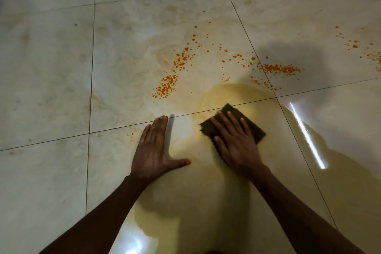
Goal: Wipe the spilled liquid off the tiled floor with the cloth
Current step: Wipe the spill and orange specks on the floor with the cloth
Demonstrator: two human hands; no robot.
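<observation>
Far left I see bare cream tiled floor [47, 80] with dark grout lines and no liquid on it. Moving right, the left hand [153, 150] lies palm-down on the tile, fingers straight and held together, thumb splayed out to the right; it grips nothing and touches the floor just beside the wet patch. Above it and further right, orange droplets [167, 86] are scattered in clusters across the middle tile, with another cluster [281, 68] past the next grout line and more at the far right edge. Next, the right hand [235, 142] presses flat on a dark folded cloth [255, 130], fingers spread and extended, not curled around it; the cloth's upper and right corners show beyond the fingers. The cloth sits just below the horizontal grout line, inside the yellowish puddle [206, 192], which spreads from there toward the bottom and right. A bright light streak reflects on the wet tile at right.
</observation>
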